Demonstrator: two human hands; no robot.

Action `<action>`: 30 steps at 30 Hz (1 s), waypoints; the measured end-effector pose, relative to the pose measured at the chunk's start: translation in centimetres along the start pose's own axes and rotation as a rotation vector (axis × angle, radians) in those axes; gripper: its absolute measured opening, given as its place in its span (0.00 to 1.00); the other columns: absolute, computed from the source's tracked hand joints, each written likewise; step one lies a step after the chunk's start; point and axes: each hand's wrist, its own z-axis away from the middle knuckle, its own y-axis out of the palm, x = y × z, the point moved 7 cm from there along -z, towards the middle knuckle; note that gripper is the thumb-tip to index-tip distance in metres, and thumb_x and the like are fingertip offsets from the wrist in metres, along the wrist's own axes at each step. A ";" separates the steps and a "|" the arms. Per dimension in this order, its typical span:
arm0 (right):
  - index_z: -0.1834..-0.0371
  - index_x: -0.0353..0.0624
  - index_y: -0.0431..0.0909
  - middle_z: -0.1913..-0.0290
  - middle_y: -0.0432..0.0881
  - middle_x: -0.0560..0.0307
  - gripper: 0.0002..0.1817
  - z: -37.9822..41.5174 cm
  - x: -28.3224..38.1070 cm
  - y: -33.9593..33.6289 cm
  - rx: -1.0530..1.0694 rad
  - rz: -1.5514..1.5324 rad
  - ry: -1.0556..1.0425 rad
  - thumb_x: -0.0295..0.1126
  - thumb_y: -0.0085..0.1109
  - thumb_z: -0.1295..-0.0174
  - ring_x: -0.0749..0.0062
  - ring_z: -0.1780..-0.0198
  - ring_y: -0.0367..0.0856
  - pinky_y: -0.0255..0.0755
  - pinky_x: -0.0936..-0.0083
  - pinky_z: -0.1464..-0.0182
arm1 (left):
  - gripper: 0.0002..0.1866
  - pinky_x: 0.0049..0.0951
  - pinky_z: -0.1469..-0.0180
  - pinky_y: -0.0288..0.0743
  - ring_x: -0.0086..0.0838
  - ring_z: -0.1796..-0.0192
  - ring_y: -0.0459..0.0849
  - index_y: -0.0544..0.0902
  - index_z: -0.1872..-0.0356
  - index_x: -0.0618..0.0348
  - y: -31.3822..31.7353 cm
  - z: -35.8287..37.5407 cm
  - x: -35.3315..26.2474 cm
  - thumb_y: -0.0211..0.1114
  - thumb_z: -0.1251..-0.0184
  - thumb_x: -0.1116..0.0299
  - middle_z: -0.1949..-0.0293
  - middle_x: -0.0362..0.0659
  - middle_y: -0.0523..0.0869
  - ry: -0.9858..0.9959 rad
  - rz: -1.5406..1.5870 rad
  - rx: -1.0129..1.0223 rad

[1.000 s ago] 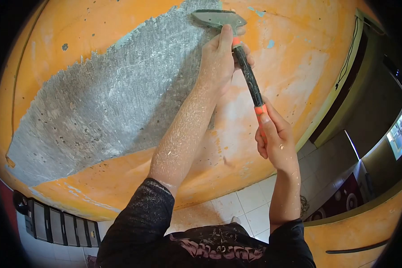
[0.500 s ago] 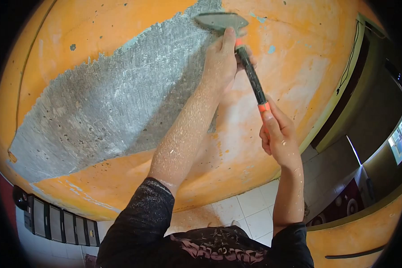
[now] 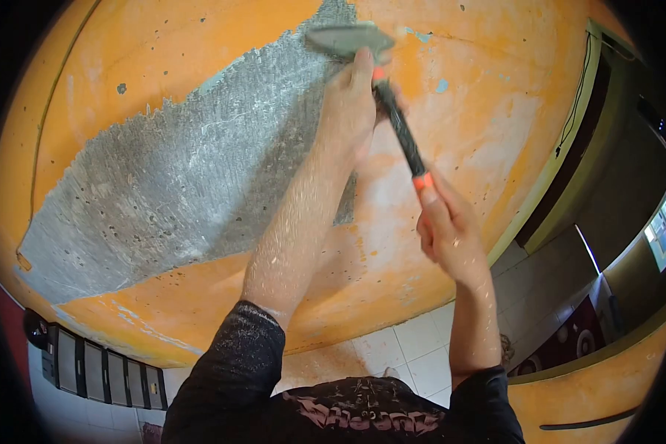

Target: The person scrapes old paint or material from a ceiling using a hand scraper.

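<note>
A long-handled wall scraper [image 3: 401,129], black with orange bands and a wide grey-green blade, is against or close to the wall [image 3: 451,140]. My left hand [image 3: 351,103] grips its upper end just below the blade, thumb pointing up along the neck. Lower down, my right hand [image 3: 448,226] is closed around the orange end of the handle. The blade, blurred by motion, overlaps the top of a bare grey patch [image 3: 192,177] with ragged edges. Orange paint surrounds that patch. Pale flakes cling to both forearms and the black sleeves.
A cable [image 3: 41,126] runs down the wall at the left. Dark framed panels [image 3: 92,366] stand at the lower left. To the right is a doorway frame [image 3: 551,159] with a dark room beyond. White floor tiles [image 3: 422,340] show below.
Both hands and the scraper have moved left and slightly down across the wall. The grip of each hand looks the same.
</note>
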 end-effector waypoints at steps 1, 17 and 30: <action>0.25 0.40 0.68 0.79 0.61 0.74 0.28 1.2 -1.3 0.4 0.004 -0.003 0.021 0.46 0.48 0.20 0.91 0.80 0.59 0.58 0.86 0.77 | 0.22 0.38 0.62 0.80 0.33 0.69 0.81 0.74 0.55 0.63 -0.7 1.4 0.9 0.49 0.16 0.50 0.70 0.45 0.78 -0.015 0.012 -0.027; 0.27 0.42 0.71 0.78 0.62 0.74 0.28 3.1 -2.0 0.6 0.015 0.056 0.016 0.48 0.48 0.21 0.90 0.79 0.62 0.58 0.85 0.77 | 0.26 0.37 0.65 0.80 0.32 0.71 0.81 0.74 0.45 0.69 -1.6 3.6 2.3 0.49 0.17 0.50 0.71 0.45 0.79 -0.074 0.023 -0.060; 0.29 0.43 0.72 0.81 0.59 0.75 0.26 2.0 -0.6 0.8 0.019 -0.074 0.034 0.47 0.51 0.22 0.91 0.82 0.58 0.54 0.85 0.81 | 0.27 0.36 0.62 0.82 0.31 0.71 0.81 0.75 0.42 0.68 -0.9 2.3 0.3 0.51 0.17 0.49 0.69 0.44 0.80 -0.043 -0.058 -0.083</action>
